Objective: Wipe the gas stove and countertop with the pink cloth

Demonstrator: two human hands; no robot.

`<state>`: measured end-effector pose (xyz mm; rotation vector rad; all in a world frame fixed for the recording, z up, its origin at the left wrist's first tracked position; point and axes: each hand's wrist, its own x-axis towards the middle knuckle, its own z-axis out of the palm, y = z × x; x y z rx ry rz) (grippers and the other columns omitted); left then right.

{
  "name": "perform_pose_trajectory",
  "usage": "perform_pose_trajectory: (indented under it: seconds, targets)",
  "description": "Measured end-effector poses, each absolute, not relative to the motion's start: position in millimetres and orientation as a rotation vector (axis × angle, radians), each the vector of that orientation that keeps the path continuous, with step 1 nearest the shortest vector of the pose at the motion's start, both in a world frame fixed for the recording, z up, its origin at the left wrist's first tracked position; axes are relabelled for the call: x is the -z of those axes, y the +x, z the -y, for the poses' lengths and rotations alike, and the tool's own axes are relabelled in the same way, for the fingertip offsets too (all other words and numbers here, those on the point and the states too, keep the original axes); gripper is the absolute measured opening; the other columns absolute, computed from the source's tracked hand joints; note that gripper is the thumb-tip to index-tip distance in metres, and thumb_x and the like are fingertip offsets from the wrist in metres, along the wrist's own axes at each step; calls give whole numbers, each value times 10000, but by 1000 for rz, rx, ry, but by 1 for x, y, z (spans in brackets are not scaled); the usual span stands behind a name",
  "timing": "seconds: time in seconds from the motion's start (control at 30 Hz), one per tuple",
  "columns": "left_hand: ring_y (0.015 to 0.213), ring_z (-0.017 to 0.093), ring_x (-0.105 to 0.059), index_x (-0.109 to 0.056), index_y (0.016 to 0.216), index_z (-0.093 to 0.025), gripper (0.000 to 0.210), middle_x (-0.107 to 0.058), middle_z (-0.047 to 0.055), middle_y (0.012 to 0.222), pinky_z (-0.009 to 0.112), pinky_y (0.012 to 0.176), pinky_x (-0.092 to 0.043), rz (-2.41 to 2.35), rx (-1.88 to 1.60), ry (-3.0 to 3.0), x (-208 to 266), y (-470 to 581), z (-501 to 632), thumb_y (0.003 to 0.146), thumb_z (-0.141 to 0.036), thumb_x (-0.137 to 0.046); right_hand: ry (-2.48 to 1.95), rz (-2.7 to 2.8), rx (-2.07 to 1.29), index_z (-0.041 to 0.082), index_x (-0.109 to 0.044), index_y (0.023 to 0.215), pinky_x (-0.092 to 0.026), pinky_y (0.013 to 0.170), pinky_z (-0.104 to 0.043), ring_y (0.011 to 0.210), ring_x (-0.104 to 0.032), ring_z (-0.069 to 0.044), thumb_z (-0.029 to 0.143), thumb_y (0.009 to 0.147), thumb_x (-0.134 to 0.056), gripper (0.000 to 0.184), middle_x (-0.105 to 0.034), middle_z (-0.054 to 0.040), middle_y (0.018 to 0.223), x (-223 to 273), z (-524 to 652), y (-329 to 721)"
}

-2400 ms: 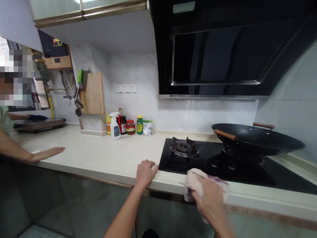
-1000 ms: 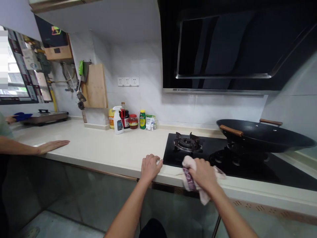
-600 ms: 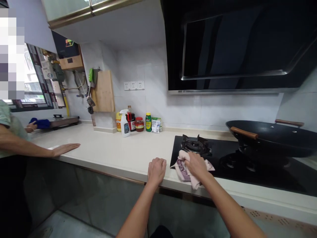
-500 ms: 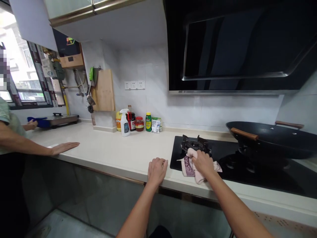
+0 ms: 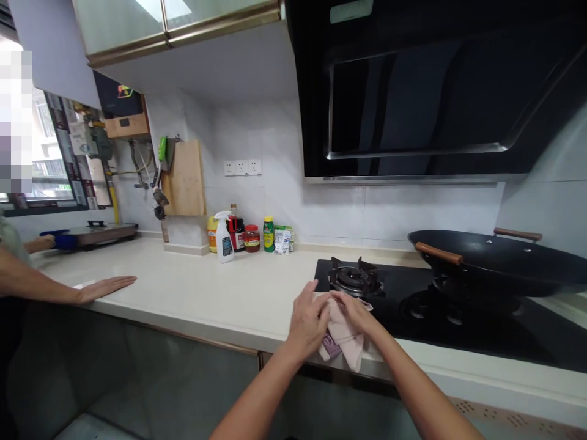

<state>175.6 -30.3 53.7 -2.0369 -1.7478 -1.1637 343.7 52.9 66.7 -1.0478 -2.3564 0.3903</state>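
Note:
A pale pink cloth with a purple patch is bunched at the front left corner of the black gas stove, hanging over the counter's front edge. My right hand grips it from above with bent fingers. On the cloth's left side, my left hand has its fingers and thumb closed around an upper fold; its fingertips are partly hidden. Just behind both hands is the left burner with its black pan support.
A large wok sits on the right burner under the range hood. A spray bottle, sauce jars and bottles stand along the wall. At left, a co-worker's hand lies flat on the counter; the other holds a blue cloth.
My left hand has left the counter edge and come right to the cloth. My right hand has drawn the cloth left and toward me, off the burner. The view has shifted slightly.

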Motion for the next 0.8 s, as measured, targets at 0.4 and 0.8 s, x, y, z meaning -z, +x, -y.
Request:
perform_pose_trajectory:
  seconds: [0.4,0.8]
  targets:
    - [1141,391,-622,-730,1155,-206,509,-698,174,1188,697,1137,-245,1894,202,-2292,-100,224,28,868,-602,-592,-1206,2243,-186,221,-713,1248,-435,1170,-479,1337,-574,-279,550,974,-403,528,-615,-116,1435,10,-70,517]
    - [1420,409,-392,-550,1442,-475,632,-481,25,1577,628,1130,-319,1661,414,-2541,-66,209,14,897,-787,-479,-1238,2210,-143,299,-651,1372,-388,1214,-573,1455,-458,-323,755,913,-461,675,-544,-59,1533,39,-68,531]
